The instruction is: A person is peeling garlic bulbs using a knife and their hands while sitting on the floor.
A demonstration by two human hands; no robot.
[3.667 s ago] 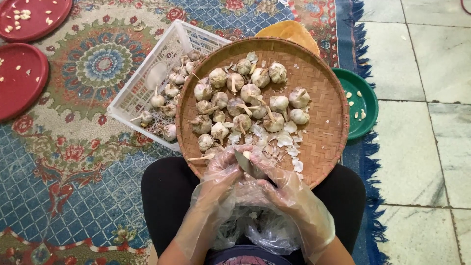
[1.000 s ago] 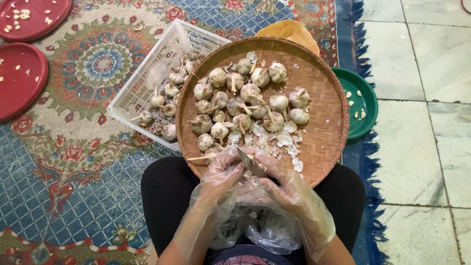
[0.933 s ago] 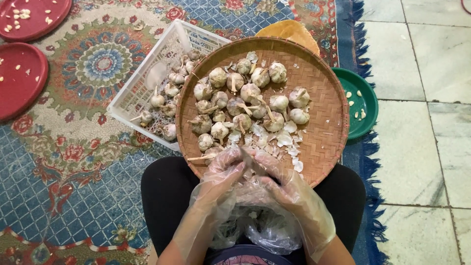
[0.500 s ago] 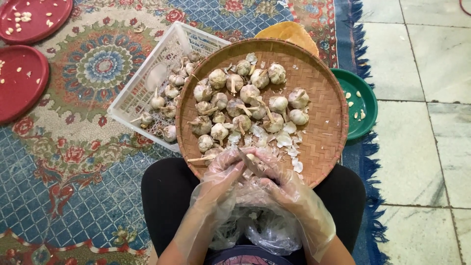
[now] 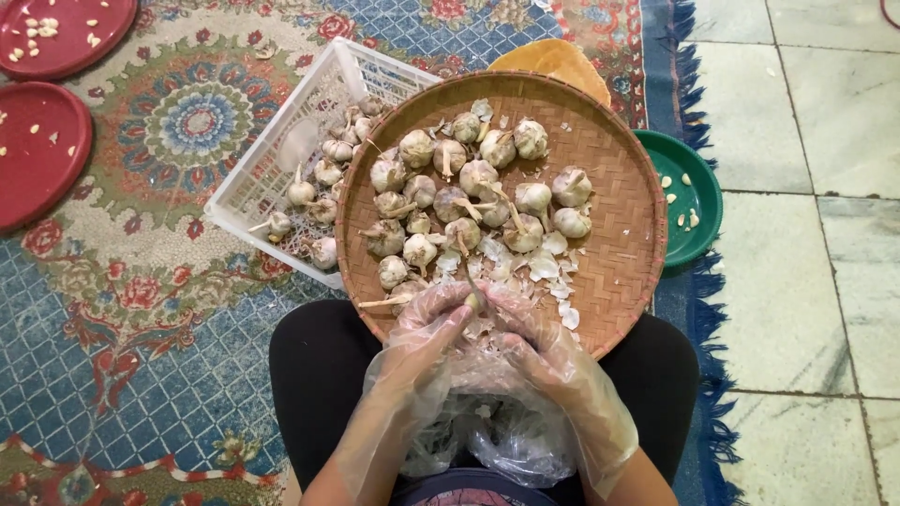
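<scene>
Both hands wore clear plastic gloves & met at the near rim of the woven tray [image 5: 628,244] on the lap. Left hand [image 5: 427,323] and right hand [image 5: 525,333] were curled, fingertips pinched together on one garlic bulb [image 5: 475,302]. Whole garlic heads [image 5: 469,201] & loose skins [image 5: 539,272] lay mid-tray. White basket [image 5: 272,169] just left; green plate [image 5: 698,197] right; red plates [image 5: 37,141] far left on rug.
</scene>
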